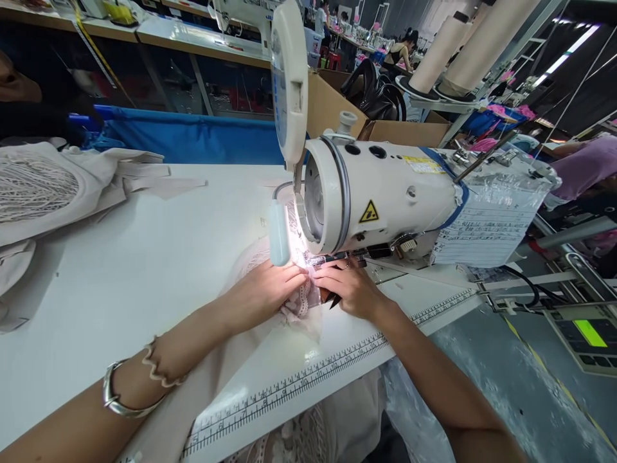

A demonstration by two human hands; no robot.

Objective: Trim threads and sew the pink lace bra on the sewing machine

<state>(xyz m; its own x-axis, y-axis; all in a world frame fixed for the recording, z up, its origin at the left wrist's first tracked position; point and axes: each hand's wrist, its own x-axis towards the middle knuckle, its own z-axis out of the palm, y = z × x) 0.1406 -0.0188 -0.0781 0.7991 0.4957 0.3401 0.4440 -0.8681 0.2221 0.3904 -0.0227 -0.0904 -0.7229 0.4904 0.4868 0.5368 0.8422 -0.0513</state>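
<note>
A pale pink lace piece [301, 302] lies on the white table under the head of a white sewing machine [380, 193], lit by its lamp. My left hand [265, 289] presses flat on the lace just left of the needle area. My right hand [349, 286] pinches the lace edge close to the presser foot, with a small dark tool tip showing under the fingers. More lace fabric hangs over the table's front edge [299, 437]. A silver bracelet [113, 395] and a hair tie sit on my left forearm.
A heap of beige lace garments [43, 193] lies at the table's left. A ruler strip [308, 379] runs along the front edge. Behind stand a blue cloth bin [193, 138], cardboard boxes, thread cones [448, 51] and other workers. A control panel [588, 334] sits at right.
</note>
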